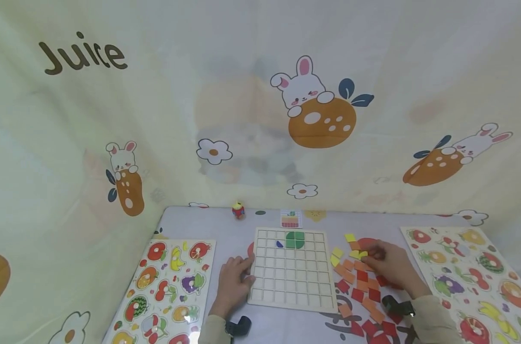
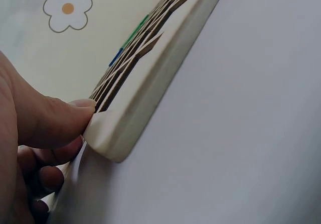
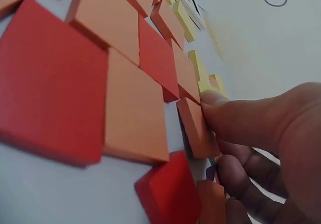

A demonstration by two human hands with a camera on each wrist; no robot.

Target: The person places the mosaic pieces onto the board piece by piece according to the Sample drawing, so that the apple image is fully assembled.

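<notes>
A person's left hand (image 1: 233, 285) pinched the pale wooden gridded board (image 1: 290, 273) by its left edge, seemingly to steady it, while the right hand (image 1: 390, 265) clamped 1 flat yellow tile (image 1: 363, 254) near loose orange and red square tiles (image 1: 362, 276) beside the board.

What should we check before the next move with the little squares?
1. Left hand touching the grid board: ok, at its left edge.
2. Picture card uncovered: ok, behind the board.
3. Green pieces inside the board: ok.
4. Right hand touching a yellow piece: ok.
5. That yellow piece lifted clear of the table: cannot tell.
6. Loose pieces sorted by colour: not ok, red pieces and orange pieces are mixed.
</notes>
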